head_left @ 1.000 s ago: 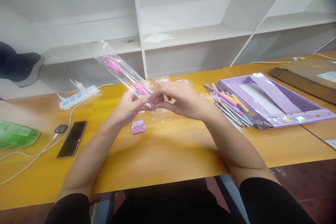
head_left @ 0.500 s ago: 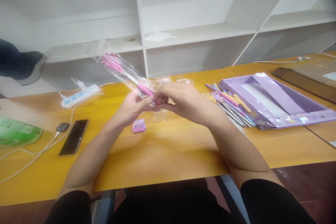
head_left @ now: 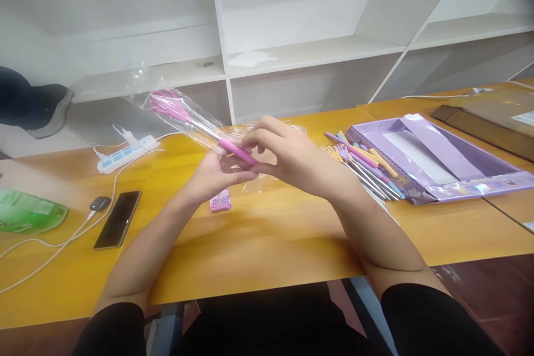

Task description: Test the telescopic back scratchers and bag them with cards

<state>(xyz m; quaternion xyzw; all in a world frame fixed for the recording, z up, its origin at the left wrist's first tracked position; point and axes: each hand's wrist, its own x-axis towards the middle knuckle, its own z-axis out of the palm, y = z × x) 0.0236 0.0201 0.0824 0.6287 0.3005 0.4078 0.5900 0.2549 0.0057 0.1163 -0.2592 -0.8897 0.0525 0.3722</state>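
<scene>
A pink back scratcher (head_left: 237, 151) with a metal shaft lies slantwise in the air, its claw head up to the left inside a clear plastic bag (head_left: 201, 110). The handle sticks out of the bag's open end. My left hand (head_left: 211, 177) is closed at the bag's mouth, around the handle's lower side; some of its fingers are hidden. With thumb and fingers, my right hand (head_left: 294, 160) pinches the handle's end. Below the hands, a small stack of pink-purple printed cards (head_left: 220, 201) rests on the table. More crumpled clear bags lie behind my right hand.
Several colourful back scratchers (head_left: 367, 167) are piled at the right, against a purple display box (head_left: 453, 192). A cardboard box (head_left: 492, 117) stands beyond. On the left are a power strip (head_left: 128, 154), a phone (head_left: 118, 219), cables and a green pouch (head_left: 31, 211). White shelving (head_left: 287, 61) rises behind.
The back scratcher's handle now shows more between my hands, and its claw end has tipped slightly lower and left. My right fingers have lifted and spread a little along the handle.
</scene>
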